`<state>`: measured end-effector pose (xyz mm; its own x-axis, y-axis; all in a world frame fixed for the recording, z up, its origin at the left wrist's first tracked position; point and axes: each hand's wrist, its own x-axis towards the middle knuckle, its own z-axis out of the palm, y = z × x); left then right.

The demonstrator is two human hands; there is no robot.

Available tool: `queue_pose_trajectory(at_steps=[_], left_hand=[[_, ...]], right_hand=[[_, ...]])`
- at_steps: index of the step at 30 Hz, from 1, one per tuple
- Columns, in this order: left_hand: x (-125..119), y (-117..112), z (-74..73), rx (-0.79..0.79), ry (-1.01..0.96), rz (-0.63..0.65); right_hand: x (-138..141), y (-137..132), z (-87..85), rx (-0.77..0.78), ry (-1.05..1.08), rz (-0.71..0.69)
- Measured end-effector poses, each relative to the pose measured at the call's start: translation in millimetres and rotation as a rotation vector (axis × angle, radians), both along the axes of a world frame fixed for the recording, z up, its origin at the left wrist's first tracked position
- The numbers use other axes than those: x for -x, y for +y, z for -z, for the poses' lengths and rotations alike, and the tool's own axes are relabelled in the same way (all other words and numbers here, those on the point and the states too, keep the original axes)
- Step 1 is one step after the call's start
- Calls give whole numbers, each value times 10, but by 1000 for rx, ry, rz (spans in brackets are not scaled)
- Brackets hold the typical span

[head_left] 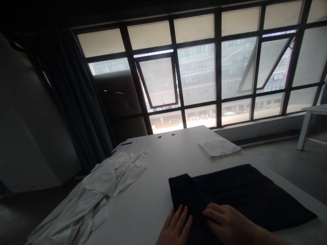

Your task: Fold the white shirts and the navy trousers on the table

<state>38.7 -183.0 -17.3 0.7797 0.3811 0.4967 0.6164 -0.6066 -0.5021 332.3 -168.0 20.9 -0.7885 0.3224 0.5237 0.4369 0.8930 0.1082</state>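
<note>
Left hand [176, 227] flat, palm down, on near edge of black garment [242, 194] on desk [153, 204]; right hand [226, 221] flat beside it; both grips open, clasping nothing.

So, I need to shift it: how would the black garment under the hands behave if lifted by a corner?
Probably floppy: the black garment lies flat with a folded-over flap, so it would likely sag and unfold. It looks thin, probably light. Pushed across the white table, it may bunch.

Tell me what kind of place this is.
Probably an office-style workroom: a long white table with cable holes, a wall of framed windows facing an office block, and a black garment under the left hand and right hand.
</note>
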Motion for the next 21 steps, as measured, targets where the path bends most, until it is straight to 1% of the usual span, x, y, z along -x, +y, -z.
queue_pose_trajectory(at_steps=[3,5,7,9,12,14,17,19,21], left_hand=[[-60,-32,-88,12,-18,51],[-106,-52,-151,30,-33,103],[-148,-60,-181,69,-55,143],[-182,-52,-152,114,-105,159],[-211,-16,-32,135,-216,174],[-211,6,33,133,-256,200],[-194,10,42,143,-243,226],[-184,3,29,156,-198,226],[-182,6,55,174,-144,230]], right_hand=[[-15,-41,39,89,3,27],[-24,-48,17,148,30,38],[-45,-47,-30,182,58,27],[-74,-50,-80,187,85,26],[-104,-93,-133,188,63,53],[-108,-142,-157,217,36,73],[-104,-210,-193,274,42,95],[-102,-237,-214,292,50,89],[-97,-248,-216,297,47,73]])
